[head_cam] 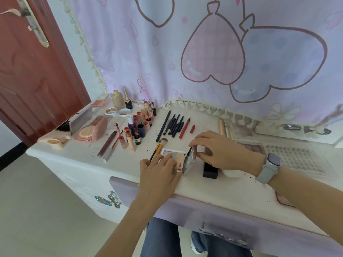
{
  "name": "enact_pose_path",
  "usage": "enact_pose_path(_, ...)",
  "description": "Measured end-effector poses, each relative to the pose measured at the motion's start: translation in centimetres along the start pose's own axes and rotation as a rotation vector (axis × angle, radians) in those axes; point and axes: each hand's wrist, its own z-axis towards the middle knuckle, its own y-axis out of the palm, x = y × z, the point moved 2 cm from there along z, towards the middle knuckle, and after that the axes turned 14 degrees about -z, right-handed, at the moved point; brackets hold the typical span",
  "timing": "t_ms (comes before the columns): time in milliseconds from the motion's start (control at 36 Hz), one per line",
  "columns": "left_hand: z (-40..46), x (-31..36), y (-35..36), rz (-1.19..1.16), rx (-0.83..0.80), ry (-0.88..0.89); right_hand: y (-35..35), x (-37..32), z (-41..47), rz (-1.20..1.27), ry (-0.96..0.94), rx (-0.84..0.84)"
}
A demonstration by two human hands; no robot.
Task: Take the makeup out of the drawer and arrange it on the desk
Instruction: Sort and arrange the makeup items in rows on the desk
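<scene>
Head view gives me the white desk (118, 160) crowded on its left half: a row of dark pencils (173, 126) and a red pencil (184, 127) lie side by side behind my hands, a cluster of small lip tubes (138, 127) stands left of them, and a round pink compact (87, 133) lies open farther left. A makeup brush (159, 146) lies just beside the open palette (175, 158), touching its left edge. A black rectangular case (210, 170) sits just right of the palette, partly under my right wrist. My left hand (157, 170) lies flat on the palette's pans, fingers straight and close together. My right hand (220, 149) arches over the raised lid (193, 154), fingers curled on its top edge and thumb on its outer face, pinching it upright. A grey watch (272, 165) wraps my right wrist.
</scene>
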Motion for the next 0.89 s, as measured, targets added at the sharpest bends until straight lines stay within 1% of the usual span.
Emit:
enact_pose_path(222, 0.0, -0.2, -0.1, -0.042, -0.077, -0.015, 0.0, 0.6, -1.0, 0.049, 0.023, -0.032)
enact_pose_path(306, 0.3, -0.6, -0.3, -0.091, -0.106, -0.018, -0.2, 1.8, -1.2, 0.078, 0.105, -0.047)
enact_pose_path(361, 0.6, -0.7, -0.7, -0.117, -0.084, 0.002, -0.3, 3.0, -1.2, 0.018, 0.165, -0.082)
enact_pose_path(389, 0.7, -0.7, -0.9, -0.14, -0.069, 0.01, -0.3, 3.4, -1.1, -0.053, 0.169, -0.131)
enact_pose_path(472, 1.2, -0.5, -1.1, -0.184, -0.078, 0.072, 0.4, 3.9, -1.5, -0.179, 0.121, -0.335)
enact_pose_path(528, 1.3, -0.5, -0.9, -0.151, -0.149, 0.137, 0.9, 3.8, -1.7, -0.185, 0.089, -0.399)
enact_pose_path(583, 1.3, -0.6, -0.5, -0.125, -0.229, 0.15, 1.3, 3.7, -1.8, -0.189, 0.066, -0.42)
enact_pose_path(639, 1.3, -1.0, 0.0, -0.119, -0.266, 0.138, 1.6, 3.6, -1.6, -0.187, 0.051, -0.43)
enact_pose_path(778, 1.5, -1.6, 0.1, -0.133, -0.25, 0.135, 2.5, 3.6, -1.3, -0.154, 0.03, -0.517)
enact_pose_path(889, 1.3, -1.9, 0.2, -0.144, -0.25, 0.144, 2.6, 3.8, -1.2, -0.15, 0.018, -0.494)
